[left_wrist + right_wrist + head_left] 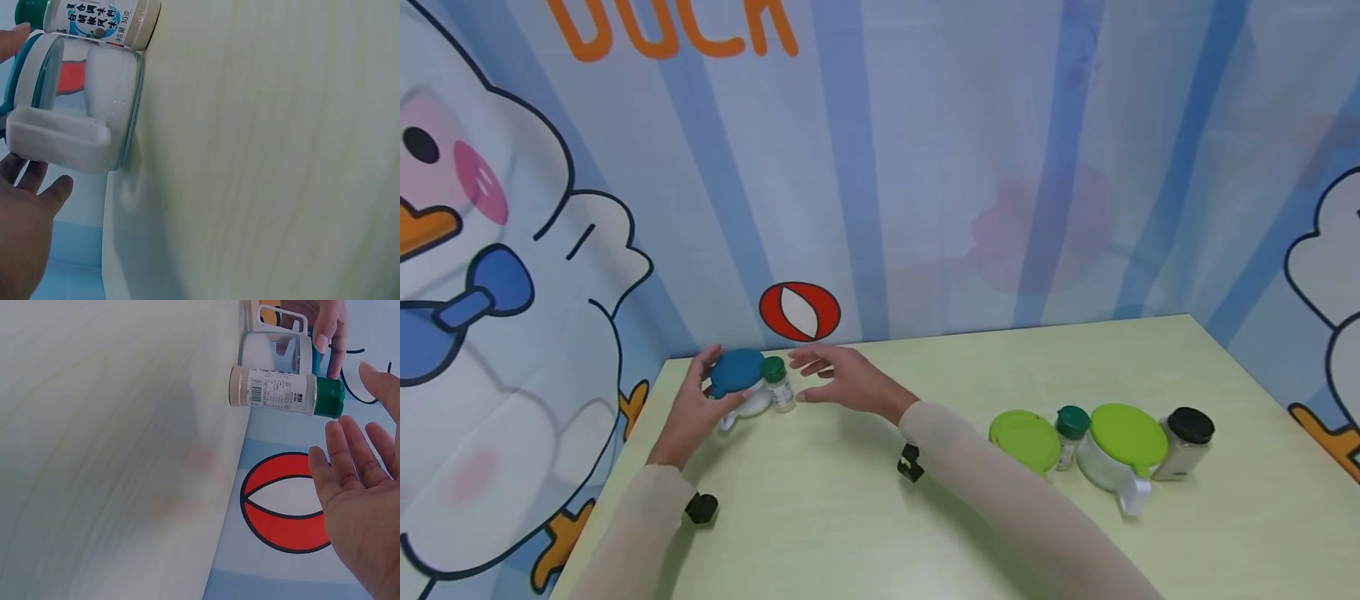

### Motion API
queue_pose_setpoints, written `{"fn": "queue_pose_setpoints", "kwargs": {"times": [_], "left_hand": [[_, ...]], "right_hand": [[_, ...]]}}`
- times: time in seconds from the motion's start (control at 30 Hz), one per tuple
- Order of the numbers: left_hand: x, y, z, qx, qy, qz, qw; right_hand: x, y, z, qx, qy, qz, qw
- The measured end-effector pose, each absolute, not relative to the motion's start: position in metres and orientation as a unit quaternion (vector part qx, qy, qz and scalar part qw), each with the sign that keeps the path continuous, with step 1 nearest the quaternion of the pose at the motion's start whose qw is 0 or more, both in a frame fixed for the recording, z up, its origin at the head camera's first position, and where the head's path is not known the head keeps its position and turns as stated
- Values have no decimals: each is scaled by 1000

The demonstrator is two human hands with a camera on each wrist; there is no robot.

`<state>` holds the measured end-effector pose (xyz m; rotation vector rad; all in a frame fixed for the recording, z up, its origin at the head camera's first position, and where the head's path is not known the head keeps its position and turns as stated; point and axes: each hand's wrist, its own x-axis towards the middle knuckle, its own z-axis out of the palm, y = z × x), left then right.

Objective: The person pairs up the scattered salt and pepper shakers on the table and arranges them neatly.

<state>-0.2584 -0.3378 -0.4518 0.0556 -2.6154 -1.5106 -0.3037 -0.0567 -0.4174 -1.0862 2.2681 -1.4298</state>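
Note:
A clear seasoning jar with a blue lid, a white handle and white contents stands at the table's back left corner. My left hand spreads around its lid, thumb at the near side and fingers at the far left; in the left wrist view the lower fingers stand apart from the handle. Close against the jar's right side stands a small spice bottle with a green cap, a printed label and pale powder inside. My right hand is just right of this bottle, fingers loosely extended, holding nothing.
On the table's right side stand a jar with a light green lid, a dark-green-capped spice bottle, a white-handled jar with a green lid and a black-capped bottle. A printed cloth backdrop rises behind the table's back edge.

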Motion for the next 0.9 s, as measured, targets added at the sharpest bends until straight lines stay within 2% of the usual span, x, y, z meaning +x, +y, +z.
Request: {"fn": "queue_pose_setpoints", "kwargs": {"times": [0.5,0.9], "left_hand": [[-248,-333,-458,13,-866,-498,49],[-243,-328,-458,26,-870,-492,-13]], "right_hand": [[-311,-77,-428,-359,788,-483,129],[-310,-87,-432,-342,800,-481,103]]}}
